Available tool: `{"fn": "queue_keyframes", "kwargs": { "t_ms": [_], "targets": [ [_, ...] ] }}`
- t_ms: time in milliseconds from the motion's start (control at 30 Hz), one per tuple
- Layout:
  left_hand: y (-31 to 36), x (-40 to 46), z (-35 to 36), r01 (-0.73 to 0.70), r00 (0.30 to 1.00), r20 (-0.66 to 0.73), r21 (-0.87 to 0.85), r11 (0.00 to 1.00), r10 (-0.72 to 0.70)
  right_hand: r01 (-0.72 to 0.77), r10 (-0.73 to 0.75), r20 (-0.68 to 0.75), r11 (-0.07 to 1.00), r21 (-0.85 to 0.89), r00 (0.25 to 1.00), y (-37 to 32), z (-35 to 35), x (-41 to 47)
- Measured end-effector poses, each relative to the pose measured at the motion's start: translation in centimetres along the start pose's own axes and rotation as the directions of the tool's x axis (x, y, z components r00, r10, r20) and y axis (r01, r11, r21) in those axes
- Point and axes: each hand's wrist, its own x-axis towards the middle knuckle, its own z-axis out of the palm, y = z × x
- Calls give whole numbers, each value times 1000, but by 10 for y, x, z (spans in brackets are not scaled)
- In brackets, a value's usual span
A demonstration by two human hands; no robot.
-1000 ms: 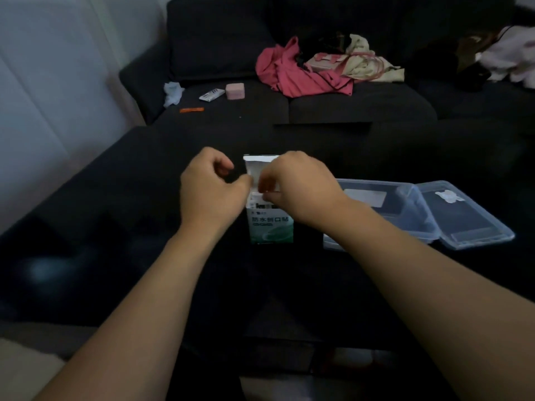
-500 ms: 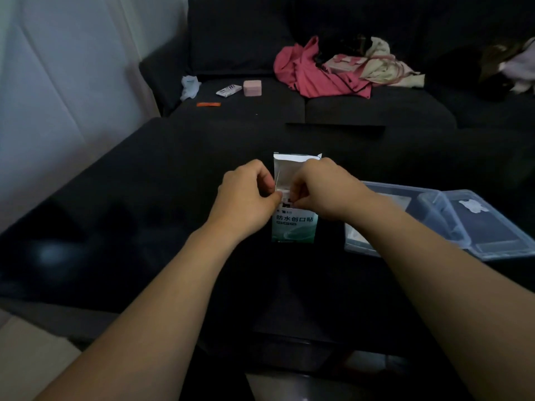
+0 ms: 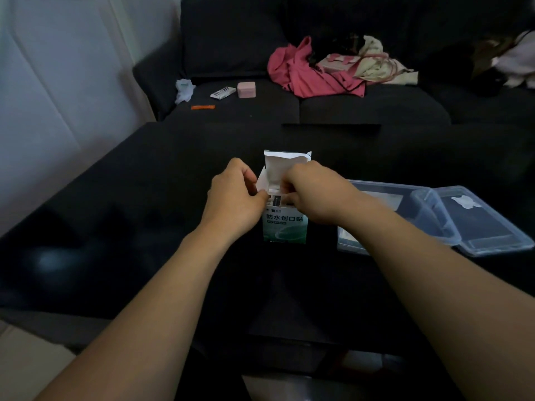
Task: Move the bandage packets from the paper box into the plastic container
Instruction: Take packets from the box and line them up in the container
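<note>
Home living room: dark sofa (image 3: 318,111), strewn clothes (image 3: 312,73).

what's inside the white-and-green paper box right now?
The white-and-green paper box stands open, top flap up. Pale packet edges show in its mouth, partly covered by the left hand and right hand at the opening. Count and anything deeper: hidden by the walls.

Two bare forearms reach in from the bottom edge — no sleeves, cuffs or gloves show anywhere along them. The left hand (image 3: 236,198) and the right hand (image 3: 314,195) are bare too, with no rings, watch, bracelets or bands at the wrists. The forearms look smooth and unmarked in the dim light — no tattoos or plasters can be made out. Fingernails are too small and shadowed to tell.
</note>
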Motion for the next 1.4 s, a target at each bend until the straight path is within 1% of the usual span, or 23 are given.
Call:
{"fn": "queue_keyframes", "kwargs": {
  "t_ms": [200,333,433,500,600,667,733,767,800,833,900,967,1000,1100,1167,1200,1267,1333,1400],
  "targets": [
    [-1,0,0,18,1000,2,-20,1000,-18,2,-1,-34,999,40,999,-2,2,1],
    [0,1,0,23,1000,18,-12,1000,-22,-25,25,-1,999,45,1000,-3,1,2],
    [0,1,-1,22,1000,8,-5,1000,-22,-24,25,-10,999,46,1000,-3,-1,1],
    [1,0,-2,17,1000,10,-11,1000,-17,-15,18,-46,998,65,999,-4,-7,-1],
    [5,-1,-5,52,998,19,-38,998,-52,-4,21,-139,993,117,990,1,-23,-4],
    [9,-3,-5,31,998,-59,-88,996,-36,12,18,-193,988,155,981,8,-36,-8],
    [12,-4,-5,-62,979,-201,-112,992,39,40,14,-240,975,218,971,16,-48,-15],
    [14,-5,-4,-121,964,-249,-106,987,91,47,22,-250,962,268,968,20,-53,-19],
    [15,-6,-4,-169,955,-262,-100,980,138,52,30,-244,945,324,969,22,-55,-22],
    [14,-5,-3,-209,955,-234,-92,974,182,55,37,-235,926,373,971,22,-55,-23],
    [15,-4,3,-274,957,-112,-57,960,266,64,34,-225,907,415,974,24,-52,-27],
    [14,-2,9,-313,950,-10,6,950,313,69,27,-217,904,422,976,25,-48,-28],
    [14,-2,12,-319,948,17,41,947,319,71,28,-218,900,431,976,26,-49,-29],
    [16,-1,15,-339,941,20,101,935,338,88,34,-224,855,511,974,29,-56,-32],
    [18,-1,14,-384,923,12,112,916,385,96,31,-210,818,567,977,29,-60,-34],
    [20,-2,14,-411,911,13,104,905,412,99,30,-206,802,588,978,29,-61,-35],
    [26,-6,13,-434,900,40,3,901,433,106,43,-210,753,649,977,29,-62,-39],
    [31,-10,13,-402,904,99,-125,907,415,115,71,-217,666,737,974,29,-64,-43],
    [34,-12,14,-381,898,147,-208,901,414,141,94,-229,548,825,969,27,-63,-45]
  ]
}}
